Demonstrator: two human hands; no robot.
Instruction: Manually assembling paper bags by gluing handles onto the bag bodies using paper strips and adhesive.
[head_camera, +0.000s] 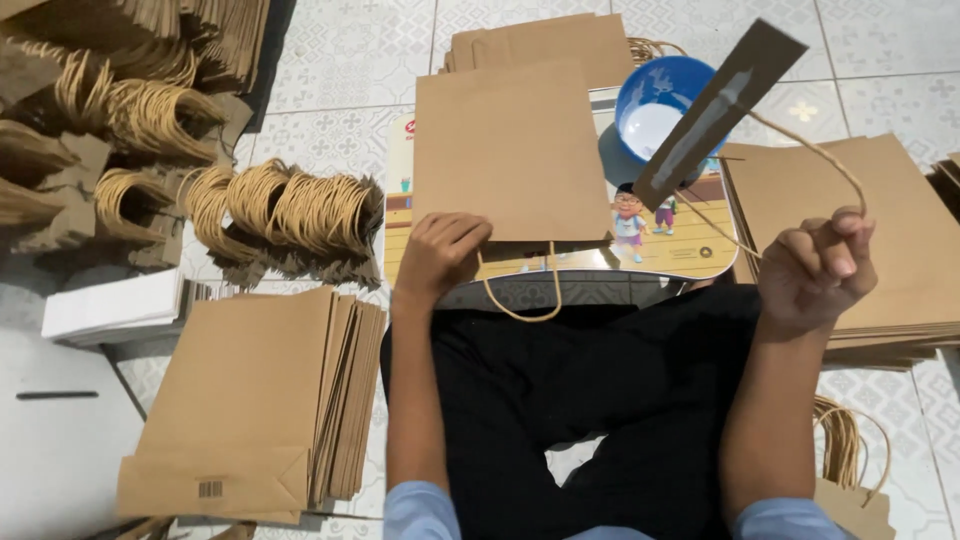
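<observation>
Tiled floor (350, 60), one blue bowl (655, 105); left hand (440, 255) grip closed on one paper bag (510, 150), right hand (815, 270) pinching one handle strip (720, 110).

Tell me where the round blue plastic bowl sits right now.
In the head view, the round blue plastic bowl sits up centre-right on the cartoon-printed tray, right of the flat brown paper bag, partly behind the cardboard handle strip that the right hand holds up.

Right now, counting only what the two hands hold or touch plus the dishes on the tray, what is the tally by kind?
Brown paper bag under left hand: 1
Cardboard handle strip with twine, in right hand: 1
Blue bowl: 1
Total: 3
</observation>
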